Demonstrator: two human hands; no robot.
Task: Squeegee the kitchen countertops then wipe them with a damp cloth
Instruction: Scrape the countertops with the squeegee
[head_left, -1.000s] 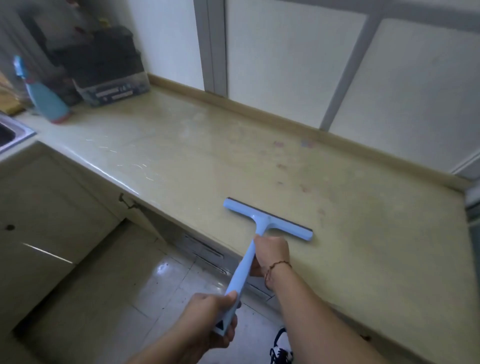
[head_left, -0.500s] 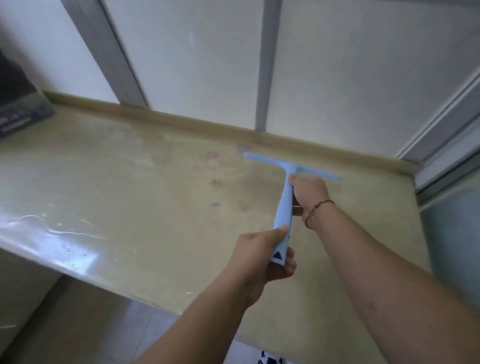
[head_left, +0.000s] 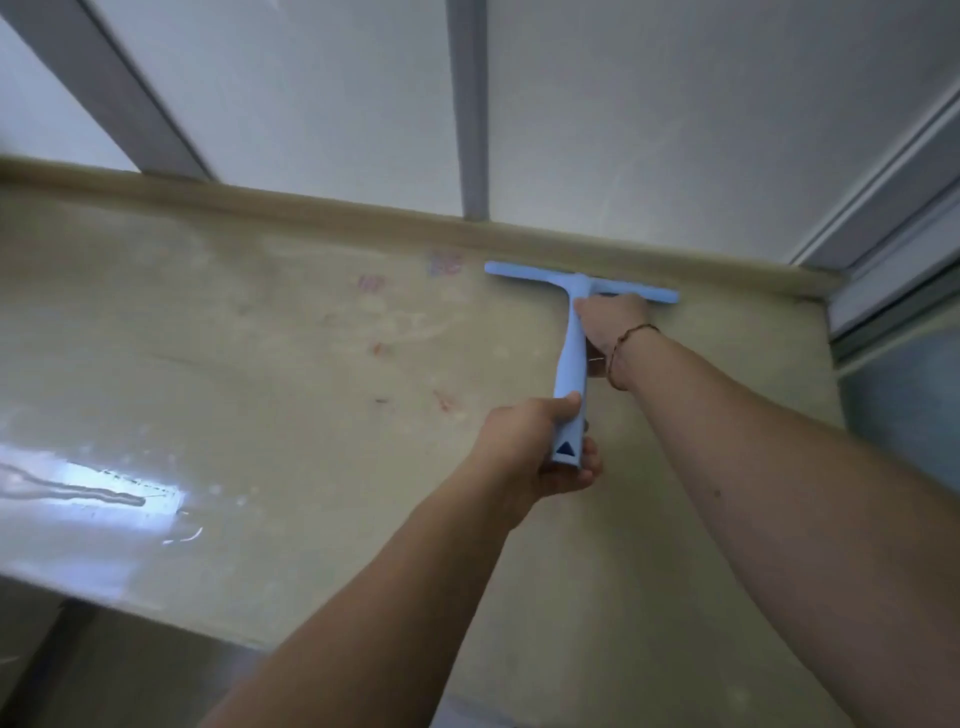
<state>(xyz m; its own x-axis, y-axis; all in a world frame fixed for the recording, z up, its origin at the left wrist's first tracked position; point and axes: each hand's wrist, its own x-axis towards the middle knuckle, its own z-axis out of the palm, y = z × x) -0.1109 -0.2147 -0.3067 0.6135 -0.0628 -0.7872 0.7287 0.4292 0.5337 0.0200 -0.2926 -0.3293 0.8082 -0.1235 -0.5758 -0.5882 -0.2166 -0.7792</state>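
A light blue squeegee (head_left: 571, 353) lies with its blade across the back of the beige countertop (head_left: 260, 415), close to the raised back lip. My left hand (head_left: 535, 452) grips the lower end of the handle. My right hand (head_left: 613, 322), with a thin bracelet on the wrist, holds the handle just below the blade. Small reddish stains mark the counter left of the squeegee. No cloth is in view.
A raised beige lip (head_left: 311, 208) runs along the back of the counter under white wall panels with grey strips (head_left: 467, 104). A wet, shiny streak (head_left: 93, 493) sits near the front edge at left. A grey frame (head_left: 893, 260) bounds the counter at right.
Both hands have pushed the squeegee away from the front edge to the back of the counter. My view has swung right, so the sink and spray bottle have left the frame.
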